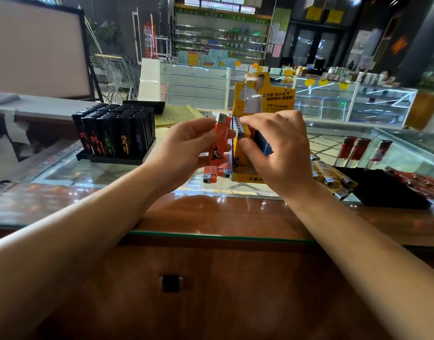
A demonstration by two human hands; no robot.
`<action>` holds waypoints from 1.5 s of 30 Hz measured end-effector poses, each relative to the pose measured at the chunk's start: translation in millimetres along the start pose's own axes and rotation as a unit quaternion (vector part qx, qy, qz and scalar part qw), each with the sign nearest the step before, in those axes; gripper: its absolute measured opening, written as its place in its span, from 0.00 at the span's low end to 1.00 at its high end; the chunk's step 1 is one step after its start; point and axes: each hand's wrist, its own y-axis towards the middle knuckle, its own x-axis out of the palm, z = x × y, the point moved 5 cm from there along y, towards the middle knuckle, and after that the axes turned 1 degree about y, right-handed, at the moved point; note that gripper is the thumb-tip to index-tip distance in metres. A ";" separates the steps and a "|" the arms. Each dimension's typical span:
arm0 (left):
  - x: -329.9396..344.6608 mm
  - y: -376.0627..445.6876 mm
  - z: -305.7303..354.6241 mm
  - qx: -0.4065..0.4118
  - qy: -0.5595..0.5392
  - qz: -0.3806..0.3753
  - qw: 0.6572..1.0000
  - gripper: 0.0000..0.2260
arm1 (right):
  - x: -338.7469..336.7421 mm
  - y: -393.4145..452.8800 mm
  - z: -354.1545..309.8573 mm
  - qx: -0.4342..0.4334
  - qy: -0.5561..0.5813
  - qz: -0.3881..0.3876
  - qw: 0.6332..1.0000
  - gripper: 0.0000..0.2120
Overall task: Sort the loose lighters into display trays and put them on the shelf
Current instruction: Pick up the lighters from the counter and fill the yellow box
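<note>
1. An orange plastic lighter (221,141) was held upright in the left hand (186,148), fingers curled round it.
2. The right hand (277,148) gripped the lighters standing in the yellow cardboard display tray (245,177) just beside the left hand.
3. The orange lighter would best be kept upright and slid into a free slot while the row was steadied.

A small retail shop, seen from behind its sales counter.

I'm looking over a glass-topped counter (93,173) with goods visible under the glass, and a tray of black lighters (115,136) stands on it beside a yellow cardboard display box (262,99) printed with advertising. Past it I see more glass display cases (194,84), wall shelves (221,38) stocked with small packaged goods, yellow starburst price tags (309,82), shopping carts (113,72) parked to the left and glass entrance doors (311,45) at the back.
</note>
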 end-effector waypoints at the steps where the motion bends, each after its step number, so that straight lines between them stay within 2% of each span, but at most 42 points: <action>1: 0.1 -0.6 0.9 0.010 0.024 0.002 1.000 0.11 | 0.6 0.0 -0.2 0.005 0.004 -0.005 1.000 0.15; 5: 0.2 -0.4 -0.3 0.044 0.128 0.001 0.991 0.10 | 3.2 0.4 -1.4 0.017 0.016 -0.025 0.999 0.18; 8: 0.0 0.0 -0.3 0.052 0.150 0.007 0.987 0.07 | 3.2 0.8 -2.3 0.003 -0.004 -0.021 1.000 0.15; 13: -3.6 -0.9 7.6 0.091 0.180 0.078 0.976 0.05 | -10.2 3.3 6.0 0.049 0.048 0.032 0.997 0.11; 16: -12.3 0.0 11.6 0.127 0.252 0.124 0.951 0.03 | -24.8 4.9 19.1 0.090 0.057 0.091 0.990 0.10; 19: -16.7 -0.3 17.1 0.145 0.313 0.153 0.926 0.12 | -30.6 5.4 28.9 0.109 0.038 0.116 0.987 0.09; 24: -6.4 5.0 24.7 0.185 0.499 0.112 0.839 0.19 | -28.2 9.4 32.3 0.094 -0.001 0.099 0.991 0.09; 27: -2.8 11.7 20.7 0.183 0.555 0.071 0.808 0.23 | -21.1 7.3 31.1 0.080 -0.015 0.061 0.995 0.09; 32: -2.7 17.3 17.1 0.165 0.578 0.038 0.798 0.27 | -2.5 2.6 23.4 0.050 -0.073 0.005 0.996 0.07; 37: 1.3 16.3 12.3 0.160 0.563 0.033 0.810 0.26 | 9.0 0.1 16.3 0.036 -0.177 0.007 0.983 0.06; 45: 0.3 15.2 5.3 0.167 0.543 0.039 0.822 0.25 | 17.6 1.1 18.2 0.026 -0.251 0.008 0.968 0.05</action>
